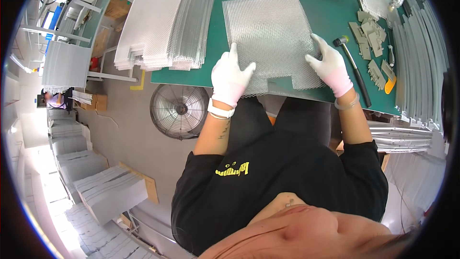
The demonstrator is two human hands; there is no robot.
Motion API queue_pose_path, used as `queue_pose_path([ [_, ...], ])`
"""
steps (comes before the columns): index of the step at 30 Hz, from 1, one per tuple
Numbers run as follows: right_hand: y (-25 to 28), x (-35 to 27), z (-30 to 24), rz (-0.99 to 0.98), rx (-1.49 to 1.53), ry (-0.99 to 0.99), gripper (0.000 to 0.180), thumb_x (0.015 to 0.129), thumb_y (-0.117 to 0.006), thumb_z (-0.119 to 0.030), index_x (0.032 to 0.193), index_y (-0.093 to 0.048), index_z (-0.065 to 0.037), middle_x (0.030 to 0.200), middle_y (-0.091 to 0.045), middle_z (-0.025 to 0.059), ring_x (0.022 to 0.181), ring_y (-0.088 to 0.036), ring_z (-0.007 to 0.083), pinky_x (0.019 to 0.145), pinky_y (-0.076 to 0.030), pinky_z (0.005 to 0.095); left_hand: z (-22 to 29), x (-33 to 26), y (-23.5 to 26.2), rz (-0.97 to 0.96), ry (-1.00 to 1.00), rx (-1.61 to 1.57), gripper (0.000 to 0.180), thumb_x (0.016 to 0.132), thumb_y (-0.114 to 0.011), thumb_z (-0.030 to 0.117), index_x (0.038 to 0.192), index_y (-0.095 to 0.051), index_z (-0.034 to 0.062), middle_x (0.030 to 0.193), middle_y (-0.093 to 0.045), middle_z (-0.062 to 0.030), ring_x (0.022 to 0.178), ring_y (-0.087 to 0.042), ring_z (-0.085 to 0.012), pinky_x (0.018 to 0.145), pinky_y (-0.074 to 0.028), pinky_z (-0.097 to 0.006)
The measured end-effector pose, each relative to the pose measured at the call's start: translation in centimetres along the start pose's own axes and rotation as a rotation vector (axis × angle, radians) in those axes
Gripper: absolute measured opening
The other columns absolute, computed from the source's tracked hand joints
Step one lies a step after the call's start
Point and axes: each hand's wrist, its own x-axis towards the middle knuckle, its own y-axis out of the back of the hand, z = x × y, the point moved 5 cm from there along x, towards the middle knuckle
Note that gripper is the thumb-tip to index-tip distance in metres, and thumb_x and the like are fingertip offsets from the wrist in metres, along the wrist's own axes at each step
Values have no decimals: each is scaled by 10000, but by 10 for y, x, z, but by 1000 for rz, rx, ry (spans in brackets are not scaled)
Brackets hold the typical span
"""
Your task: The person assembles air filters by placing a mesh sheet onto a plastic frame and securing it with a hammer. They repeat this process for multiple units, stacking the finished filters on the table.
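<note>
A silvery metal mesh sheet (268, 24) with a notched near edge lies on the green-topped table (218, 33) in front of me; whether more sheets lie under it I cannot tell. My left hand (231, 76), in a white glove, rests at its left edge, thumb spread away from the index finger. At the right edge is my right hand (331, 69), gloved the same way, with its thumb and fingertips apart on the mesh. Both hands look open, touching the sheet from either side. A tall stack of similar mesh sheets (160, 14) stands to the left.
Right of the sheet lie a black-handled hammer (354, 69), several grey-green flat parts (371, 33), a screwdriver (391, 56) and an orange-handled tool (390, 85). Long grey strips (417, 62) line the right side. A round floor fan (179, 111) stands below the table's left front edge.
</note>
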Motion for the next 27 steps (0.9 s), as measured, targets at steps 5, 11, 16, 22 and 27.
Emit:
queue_pose_path([
  [5,-16,0,18,24,-48,29,578,844,-691,-272,1363,-543,-63,1194,-658,223,1094,-634,383,941,-510,417,-5,1,-15,-11,-21,43,812,784,-775,392,1412,-486,-33,997,-616,-160,938,-628,-316,836,-520,-395],
  [11,-27,-6,27,53,-111,70,557,874,-677,-302,1363,-546,-69,1192,-657,190,1069,-640,363,923,-514,413,-14,2,-29,-17,-5,14,791,785,-778,382,1406,-499,-21,1006,-615,-156,949,-624,-314,845,-518,-397],
  [16,-24,-7,25,18,-118,48,520,899,-653,-312,1346,-563,-62,1143,-657,177,1036,-640,358,904,-512,411,-14,3,-30,-20,-10,-24,771,793,-777,383,1401,-508,-7,1023,-618,-156,966,-623,-318,856,-516,-401],
  [22,-23,4,24,-125,-167,-13,538,886,-653,-364,1329,-583,-67,1122,-655,189,1040,-635,356,927,-500,420,-15,6,-25,-85,99,32,807,744,-800,421,1407,-526,51,1101,-581,-206,1024,-597,-350,893,-500,-437],
  [27,58,29,68,149,-256,-80,422,879,-608,-357,1186,-681,-77,1135,-680,183,1094,-635,352,967,-496,421,11,23,13,75,-210,126,742,719,-833,338,1377,-572,113,1216,-550,-167,1157,-515,-345,978,-438,-480],
])
